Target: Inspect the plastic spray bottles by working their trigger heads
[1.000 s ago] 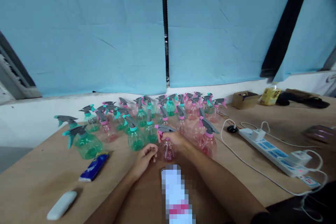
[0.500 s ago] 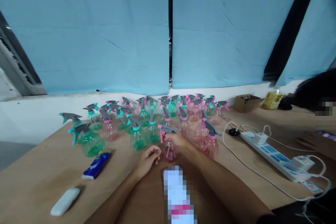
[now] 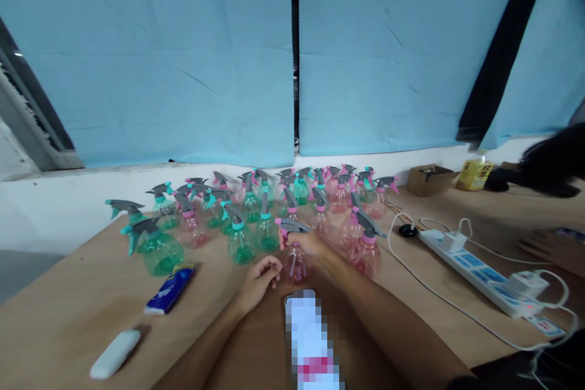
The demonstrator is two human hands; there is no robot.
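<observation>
Blue curtains backing the crowded surface (image 3: 68, 292); right hand (image 3: 307, 244) is clasping the pink spray bottle (image 3: 294, 261), left hand (image 3: 256, 280), loosely curled and empty, is touching it, risking toppling the close-packed bottles (image 3: 256, 207) behind it.

Wooden desk (image 3: 68, 317), crowded far side.
On it: spray bottles (image 3: 256, 213), blue packet (image 3: 169, 289), white case (image 3: 115, 354), power strip (image 3: 475, 271), cardboard box (image 3: 428, 178), yellow bottle (image 3: 475, 173).

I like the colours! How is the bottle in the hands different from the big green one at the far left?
The pink spray bottle has a see-through pink body and pink trim; the green spray bottle has a green body and teal trim. The pink one is gripped at its neck by the right hand, with the left hand beside it; the green one stands untouched. Both stand upright on the wooden table and have grey trigger heads.
</observation>
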